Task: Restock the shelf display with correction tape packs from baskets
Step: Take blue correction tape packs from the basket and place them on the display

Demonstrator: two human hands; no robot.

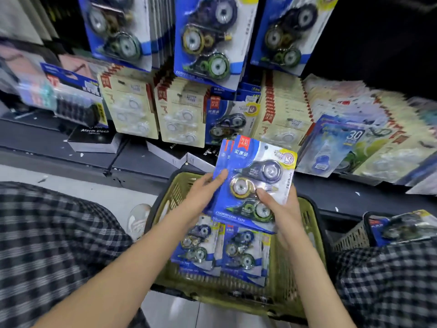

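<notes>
Both hands held a small stack of blue correction tape packs (pixel 254 183) above the olive green basket (pixel 309 235), just in front of the low shelf display. The left hand (pixel 203 197) gripped the stack's left edge, its thumb lying across the front card and its fingers hidden behind. The right hand (pixel 281 209) held the lower right corner, thumb pressed on the clear blister and fingers curled round the back. The front pack showed three tape dispensers, one above another, under its plastic. Inside the basket, directly below the held stack, more of the same packs (pixel 222 247) lay flat in two overlapping piles. On the far shelf, cream-coloured packs (pixel 181 114) stood in rows, with one blue pack (pixel 228 121) standing between them, and larger blue packs (pixel 208 41) hung above. At the right edge, a second basket (pixel 352 235) held another blue pack (pixel 402 227). Checked trousers (pixel 54 245) showed at the left and right of the near ground.
</notes>
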